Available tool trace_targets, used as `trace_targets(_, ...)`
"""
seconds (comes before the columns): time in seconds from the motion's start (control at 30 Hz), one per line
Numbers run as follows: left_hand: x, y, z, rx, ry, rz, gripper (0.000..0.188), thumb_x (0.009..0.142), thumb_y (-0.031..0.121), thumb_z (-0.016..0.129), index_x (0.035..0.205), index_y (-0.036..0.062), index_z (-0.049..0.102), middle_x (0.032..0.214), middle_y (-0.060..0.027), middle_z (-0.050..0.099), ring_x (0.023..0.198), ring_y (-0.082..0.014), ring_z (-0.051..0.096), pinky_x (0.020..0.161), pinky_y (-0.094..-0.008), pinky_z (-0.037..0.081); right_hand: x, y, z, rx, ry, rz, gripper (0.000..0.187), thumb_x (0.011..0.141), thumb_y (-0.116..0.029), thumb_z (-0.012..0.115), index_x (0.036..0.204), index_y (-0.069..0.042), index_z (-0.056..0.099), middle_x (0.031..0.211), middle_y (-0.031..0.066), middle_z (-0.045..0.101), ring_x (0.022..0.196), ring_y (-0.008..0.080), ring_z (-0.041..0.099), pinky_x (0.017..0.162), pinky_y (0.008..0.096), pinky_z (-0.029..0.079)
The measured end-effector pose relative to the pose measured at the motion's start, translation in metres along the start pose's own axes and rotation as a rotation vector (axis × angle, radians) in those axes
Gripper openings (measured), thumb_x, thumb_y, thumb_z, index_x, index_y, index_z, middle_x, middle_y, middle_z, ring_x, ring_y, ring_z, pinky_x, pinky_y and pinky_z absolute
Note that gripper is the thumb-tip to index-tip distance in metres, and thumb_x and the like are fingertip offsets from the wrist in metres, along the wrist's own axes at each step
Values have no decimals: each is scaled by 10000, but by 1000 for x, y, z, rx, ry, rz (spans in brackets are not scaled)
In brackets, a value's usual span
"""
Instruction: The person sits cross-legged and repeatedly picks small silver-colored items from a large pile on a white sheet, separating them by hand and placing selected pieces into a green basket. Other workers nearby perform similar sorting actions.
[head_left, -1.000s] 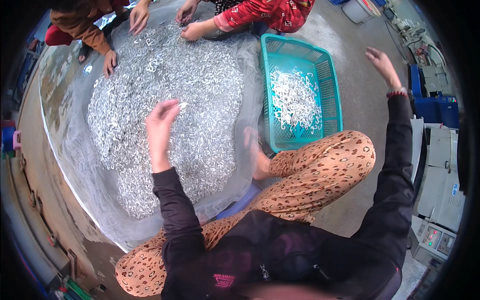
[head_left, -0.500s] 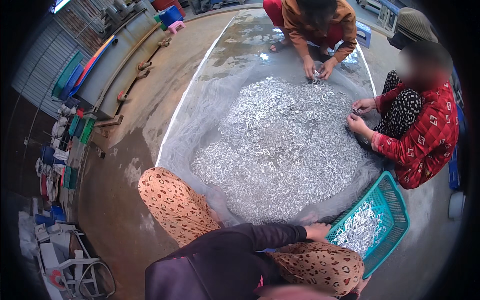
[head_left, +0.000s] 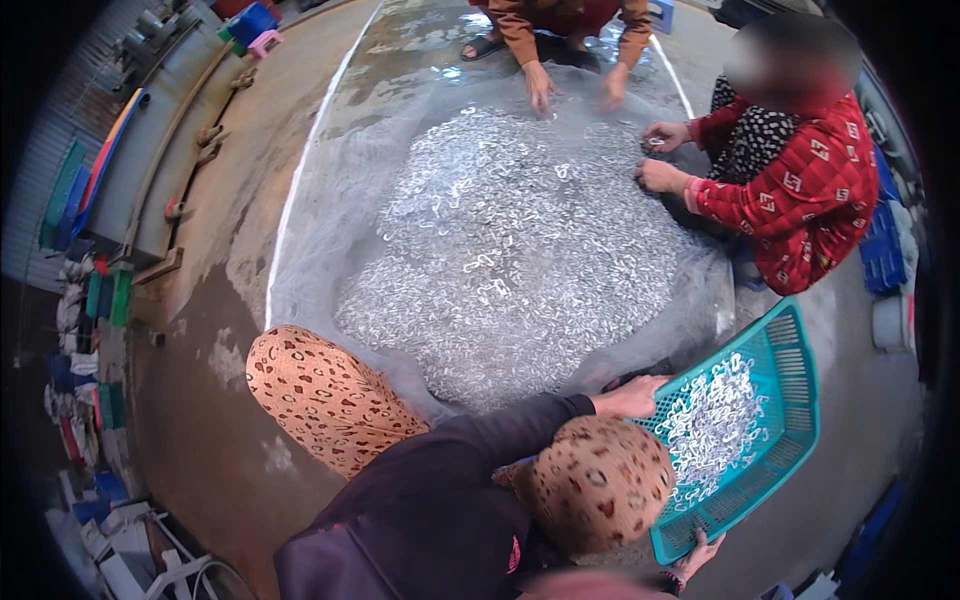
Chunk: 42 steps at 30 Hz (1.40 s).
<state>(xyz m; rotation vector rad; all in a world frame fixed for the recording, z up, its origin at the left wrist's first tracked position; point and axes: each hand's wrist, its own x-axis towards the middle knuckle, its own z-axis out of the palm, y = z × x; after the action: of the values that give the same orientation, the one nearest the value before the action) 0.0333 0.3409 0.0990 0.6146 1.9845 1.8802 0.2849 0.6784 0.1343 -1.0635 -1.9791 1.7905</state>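
A turquoise slatted plastic basket (head_left: 797,400) stands at my right, partly filled with small pale, silvery hook-like pieces (head_left: 712,430). On its left rim, my left hand (head_left: 632,397) is closed, the fingers partly hidden. My right hand (head_left: 700,553) grips the near end of the same basket, thumb over the rim. Beyond my patterned knees spreads a wide heap of the same silvery pieces (head_left: 500,260) on a whitish, see-through net (head_left: 330,240). The basket lies at the heap's near right edge, apart from most of it.
Across the heap, a co-worker's hands (head_left: 540,88) hover over the net. At the right, another person in a red sleeve (head_left: 790,200) holds a small piece. Metal troughs (head_left: 170,140) line the left wall, and a pink stool (head_left: 265,42) stands behind. Blue crates (head_left: 882,250) sit far right.
The basket has swung a little outward to the right, with both my hands on it; my right hand now shows. The far co-worker's hands have moved apart. The whole view has shifted.
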Motion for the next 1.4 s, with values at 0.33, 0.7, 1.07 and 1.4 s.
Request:
trace_targets(0.33,5,193,-178,-313,47,236,517,546,-76,519,1051,6,591,783,-32,602,649,-92,557,523,-253,460,-105,-246,132,259,-57,-495,695,781,-119,613,1404,-30,318,1358,168,408,1193,305,455,1001,424,381)
trace_targets(0.7,-269,361,-379,-207,316,314,104,777,77,566,838,9,617,739,-79,604,677,-158,597,644,-272,498,-195,-331,220,-193,-440,-1509,583,926,-315,478,1372,35,342,1405,196,378,1276,309,403,1048,428,347)
trace_targets(1.07,-344,290,-526,-585,1100,324,211,545,-74,509,748,-19,524,747,-136,557,651,-313,562,590,-493,474,-175,-514,635,145,-1383,-413,595,884,-298,613,1354,-27,367,1435,203,319,1289,340,363,954,481,434)
trace_targets(1.4,-210,86,-658,-873,1927,507,465,490,-137,482,953,-104,509,991,-175,513,845,-325,548,618,-432,483,-108,-374,551,-635,-1565,-517,429,851,-143,638,1249,-14,544,1236,100,567,1104,177,553,942,311,435)
